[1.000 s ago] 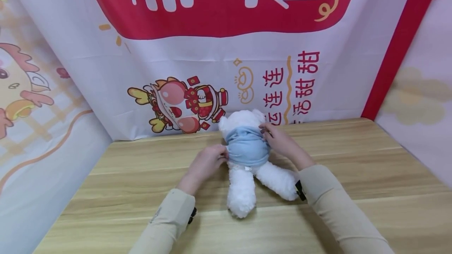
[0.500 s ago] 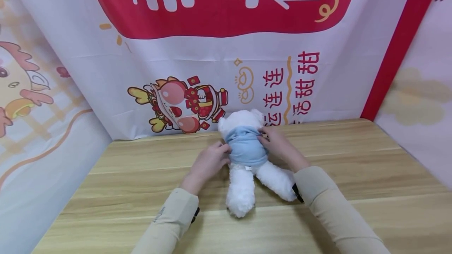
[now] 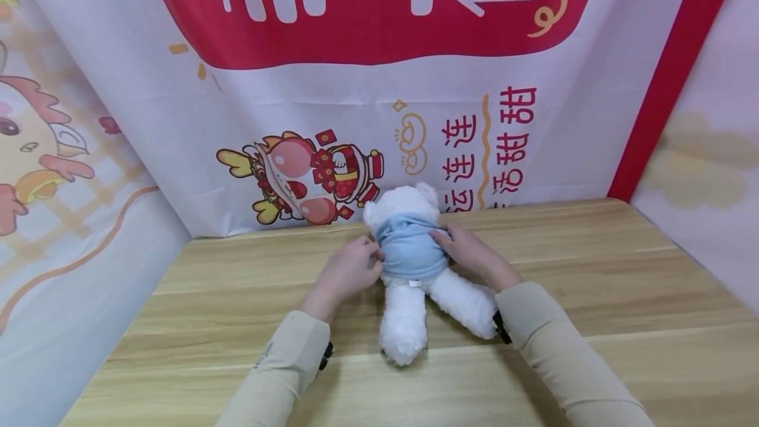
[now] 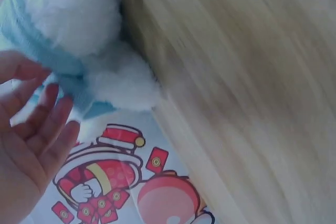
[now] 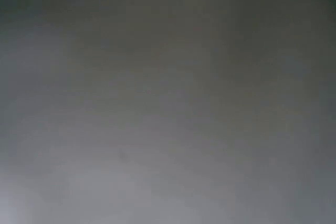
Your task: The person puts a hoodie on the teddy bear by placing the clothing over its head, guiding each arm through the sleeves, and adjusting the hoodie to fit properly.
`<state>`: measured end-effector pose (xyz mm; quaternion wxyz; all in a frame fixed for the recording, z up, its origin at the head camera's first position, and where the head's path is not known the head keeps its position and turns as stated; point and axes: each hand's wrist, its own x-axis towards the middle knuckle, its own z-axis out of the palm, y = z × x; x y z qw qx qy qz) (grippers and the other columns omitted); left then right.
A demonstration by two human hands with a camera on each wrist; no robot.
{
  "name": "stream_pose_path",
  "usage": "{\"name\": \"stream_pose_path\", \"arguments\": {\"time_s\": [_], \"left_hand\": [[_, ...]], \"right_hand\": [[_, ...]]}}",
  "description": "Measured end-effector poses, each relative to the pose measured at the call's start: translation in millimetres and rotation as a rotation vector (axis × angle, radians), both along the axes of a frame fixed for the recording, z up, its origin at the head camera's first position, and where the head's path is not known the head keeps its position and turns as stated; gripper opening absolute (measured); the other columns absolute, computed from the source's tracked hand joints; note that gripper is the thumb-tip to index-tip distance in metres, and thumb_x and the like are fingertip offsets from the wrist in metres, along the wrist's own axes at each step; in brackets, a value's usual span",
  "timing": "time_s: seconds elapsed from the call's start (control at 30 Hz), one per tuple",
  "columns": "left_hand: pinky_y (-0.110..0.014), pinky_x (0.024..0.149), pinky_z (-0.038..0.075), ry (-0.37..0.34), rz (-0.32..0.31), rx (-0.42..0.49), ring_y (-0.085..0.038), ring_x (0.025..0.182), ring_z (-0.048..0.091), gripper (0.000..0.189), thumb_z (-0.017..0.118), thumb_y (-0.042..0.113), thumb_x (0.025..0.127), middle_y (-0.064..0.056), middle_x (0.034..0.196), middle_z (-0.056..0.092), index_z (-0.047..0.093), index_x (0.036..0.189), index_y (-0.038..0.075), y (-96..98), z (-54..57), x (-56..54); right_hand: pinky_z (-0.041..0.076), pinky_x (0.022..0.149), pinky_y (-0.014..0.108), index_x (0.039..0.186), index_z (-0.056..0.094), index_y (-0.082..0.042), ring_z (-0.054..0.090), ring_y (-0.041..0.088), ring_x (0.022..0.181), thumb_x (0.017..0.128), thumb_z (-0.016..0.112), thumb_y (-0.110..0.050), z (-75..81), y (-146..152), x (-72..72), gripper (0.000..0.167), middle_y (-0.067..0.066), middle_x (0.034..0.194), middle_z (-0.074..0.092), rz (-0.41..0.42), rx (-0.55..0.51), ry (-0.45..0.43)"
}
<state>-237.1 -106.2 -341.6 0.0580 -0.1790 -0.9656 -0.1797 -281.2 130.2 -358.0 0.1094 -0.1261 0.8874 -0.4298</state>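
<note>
A white plush bear [image 3: 404,341] in a light-blue shirt [image 3: 410,249] lies on the table, back upward, legs toward me. Beside the shirt's left edge is my left hand [image 3: 350,270], its fingertips right at the cloth. The left wrist view shows this left hand [image 4: 26,135] with fingers loosely bent and spread, close to the blue shirt [image 4: 63,61]; no cloth is visible between them. My right hand [image 3: 474,254] holds the bear's right side, thumb on the shirt and other fingers mostly hidden. The right wrist view is only a grey blur.
The wooden table [image 3: 237,308] runs up to a white and red printed cloth [image 3: 332,97] at the back. The bear's head is close to that cloth. Another printed cloth [image 3: 71,236] hangs at the left, and a pale one [image 3: 705,170] at the right.
My right hand has slid down the bear's side toward its waist. The left fingers have eased slightly off the shirt's edge. The bear's head has shifted a little to the left.
</note>
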Motion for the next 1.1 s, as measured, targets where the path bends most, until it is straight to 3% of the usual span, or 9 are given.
{"name": "stream_pose_path", "arguments": {"time_s": [0.13, 0.27, 0.47, 0.57, 0.7, 0.93, 1.1], "left_hand": [[-0.042, 0.089, 0.051, 0.0, 0.071, 0.167, -0.024, 0.102, 0.058, 0.034, 0.053, 0.032, 0.096, -0.012, 0.115, 0.058, 0.058, 0.119, 0.006, 6.6, -2.6, -0.7], [-0.048, 0.106, 0.04, -0.002, 0.056, 0.277, -0.032, 0.127, 0.048, 0.055, 0.048, 0.046, 0.097, -0.016, 0.137, 0.049, 0.046, 0.138, 0.009, 13.7, -2.0, -3.0], [-0.056, 0.107, 0.037, -0.134, 0.059, 0.183, -0.038, 0.138, 0.037, 0.078, 0.053, 0.063, 0.087, -0.015, 0.157, 0.025, 0.032, 0.149, 0.021, 17.6, 3.0, -4.0], [-0.054, 0.106, 0.039, -0.171, 0.071, 0.15, -0.037, 0.136, 0.04, 0.084, 0.059, 0.062, 0.084, -0.017, 0.156, 0.026, 0.028, 0.15, 0.021, 17.3, 2.7, -3.3], [-0.051, 0.106, 0.04, -0.167, 0.088, 0.135, -0.035, 0.133, 0.044, 0.08, 0.061, 0.057, 0.085, -0.019, 0.149, 0.038, 0.031, 0.149, 0.019, 17.9, 2.8, -2.7], [-0.051, 0.108, 0.038, -0.167, 0.1, 0.135, -0.038, 0.133, 0.043, 0.077, 0.062, 0.054, 0.085, -0.02, 0.148, 0.041, 0.035, 0.147, 0.018, 18.3, 6.2, -1.1], [-0.05, 0.11, 0.036, -0.218, 0.114, 0.194, -0.034, 0.137, 0.04, 0.081, 0.066, 0.053, 0.084, -0.016, 0.151, 0.038, 0.031, 0.149, 0.018, 13.4, 4.6, -1.8]], "right_hand": [[0.051, 0.08, 0.034, 0.128, 0.048, -0.003, 0.058, 0.02, 0.091, 0.102, 0.04, -0.039, -1.7, 2.5, 1.1, 0.045, 0.015, 0.107, 0.059, 0.015, -0.017, 0.001], [0.051, 0.089, 0.04, 0.137, 0.043, -0.004, 0.061, 0.024, 0.1, 0.1, 0.044, -0.043, -2.0, 5.0, 1.3, 0.054, 0.018, 0.118, 0.059, 0.058, -0.022, 0.021], [0.039, 0.108, 0.05, 0.147, 0.032, -0.009, 0.044, 0.038, 0.132, 0.095, 0.054, -0.044, 1.0, 8.3, 0.5, 0.067, 0.021, 0.146, 0.041, 0.148, -0.065, 0.023], [0.032, 0.111, 0.054, 0.149, 0.03, -0.01, 0.036, 0.04, 0.137, 0.092, 0.06, -0.042, 2.3, 8.9, -0.9, 0.072, 0.02, 0.151, 0.035, 0.193, -0.076, 0.031], [0.03, 0.112, 0.054, 0.147, 0.033, -0.011, 0.036, 0.039, 0.138, 0.092, 0.062, -0.037, 4.0, 8.0, -1.9, 0.068, 0.019, 0.15, 0.038, 0.188, -0.07, 0.047], [0.049, 0.099, 0.043, 0.144, 0.039, -0.007, 0.052, 0.037, 0.124, 0.096, 0.058, -0.022, 5.4, 2.8, -0.4, 0.054, 0.021, 0.143, 0.046, 0.15, -0.122, 0.026], [0.039, 0.108, 0.051, 0.149, 0.03, -0.008, 0.045, 0.039, 0.13, 0.09, 0.064, -0.032, 9.6, -3.5, 5.8, 0.072, 0.021, 0.147, 0.041, 0.143, -0.018, 0.066]]}}
